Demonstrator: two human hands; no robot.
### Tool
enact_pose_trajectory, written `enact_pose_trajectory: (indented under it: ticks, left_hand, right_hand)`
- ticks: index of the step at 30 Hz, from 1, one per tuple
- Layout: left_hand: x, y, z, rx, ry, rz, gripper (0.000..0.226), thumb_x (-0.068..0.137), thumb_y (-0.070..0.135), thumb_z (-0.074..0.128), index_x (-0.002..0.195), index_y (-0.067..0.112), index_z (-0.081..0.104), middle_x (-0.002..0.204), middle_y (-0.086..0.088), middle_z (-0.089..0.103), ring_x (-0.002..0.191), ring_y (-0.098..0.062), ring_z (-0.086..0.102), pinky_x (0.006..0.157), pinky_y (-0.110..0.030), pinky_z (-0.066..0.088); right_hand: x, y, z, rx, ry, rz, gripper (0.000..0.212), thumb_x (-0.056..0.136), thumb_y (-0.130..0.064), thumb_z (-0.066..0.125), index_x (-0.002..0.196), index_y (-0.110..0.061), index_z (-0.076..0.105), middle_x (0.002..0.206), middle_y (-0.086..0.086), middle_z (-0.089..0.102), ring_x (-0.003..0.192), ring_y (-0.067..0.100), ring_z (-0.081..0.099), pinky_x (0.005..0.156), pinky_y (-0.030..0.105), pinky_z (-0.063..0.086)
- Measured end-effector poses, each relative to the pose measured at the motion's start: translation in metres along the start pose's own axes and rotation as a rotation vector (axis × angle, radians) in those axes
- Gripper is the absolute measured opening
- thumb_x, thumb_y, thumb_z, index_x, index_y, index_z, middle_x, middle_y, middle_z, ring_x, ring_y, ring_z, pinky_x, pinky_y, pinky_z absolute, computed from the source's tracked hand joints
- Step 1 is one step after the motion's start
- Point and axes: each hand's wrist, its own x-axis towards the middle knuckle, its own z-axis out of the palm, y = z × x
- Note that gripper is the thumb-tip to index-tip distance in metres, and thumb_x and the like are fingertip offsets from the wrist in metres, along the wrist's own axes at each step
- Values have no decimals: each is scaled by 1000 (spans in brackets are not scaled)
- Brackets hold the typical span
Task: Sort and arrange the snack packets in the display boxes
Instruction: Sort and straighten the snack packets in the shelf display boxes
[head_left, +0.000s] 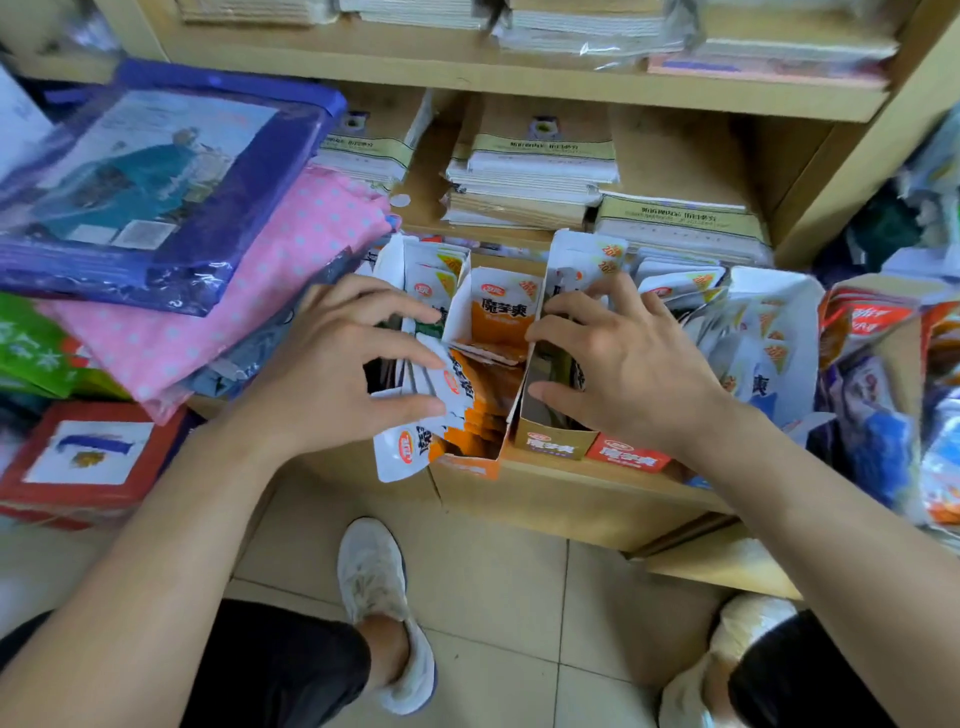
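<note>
Several open display boxes of snack packets stand side by side on a low wooden shelf. The middle orange box (470, 470) holds orange and white packets (480, 400). My left hand (337, 364) grips a bunch of these packets (410, 449) at the box's left side; they tilt out over its front corner. My right hand (623, 364) rests in the neighbouring brown-fronted box (553, 441), fingers curled on the cardboard wall between the two boxes. An upright orange packet (501, 312) stands at the back of the middle box. More white packets (753, 332) fill the box to the right.
Folded pink dotted cloth (270, 291) and a blue plastic-wrapped pack (156, 192) lie stacked at the left. Paper stacks (535, 176) fill the shelf behind. Mixed snack bags (878, 395) crowd the right edge. A red box (88, 462) stands at lower left. My shoes (384, 608) are on the tiled floor.
</note>
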Motion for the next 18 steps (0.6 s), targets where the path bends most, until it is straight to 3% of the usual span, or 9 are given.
enact_pose_trajectory:
  ticks: [5,9,12,15,18]
  left_hand:
    - [4,7,12,177,214,-73,50,83,62,67,122,31,71,135,11,59,124,-24,49,97,-43,34]
    - [13,11,17,193,327,-228,44,94,59,56,124,29,70,128,9,64,116,-23,54,92,-42,37]
    - [9,-3,13,4,290,-181,35,98,46,53,111,24,77,116,7,70,107,-23,56,92,-46,45]
    - [2,-12,11,6,211,-186,37,90,48,56,109,25,77,119,8,69,114,-23,52,97,-47,46]
    - [0,-16,11,44,136,-170,36,87,39,60,117,26,74,129,9,65,120,-23,48,101,-50,45]
  right_hand:
    - [1,-2,5,0,43,-4,52,88,-58,58,130,-28,61,133,-1,57,122,34,44,90,51,45]
    - [0,-12,3,54,160,12,68,84,-67,54,133,-21,58,140,-1,54,125,34,43,94,51,39]
    - [-4,-37,-6,192,241,6,91,77,-81,55,142,-18,49,147,0,46,131,31,39,101,49,34]
    - [-1,-70,-5,256,166,-17,112,67,-93,51,152,-22,34,157,1,33,140,33,31,108,52,29]
    - [11,-90,8,246,101,25,111,66,-92,51,153,-26,32,158,1,31,142,34,28,108,54,28]
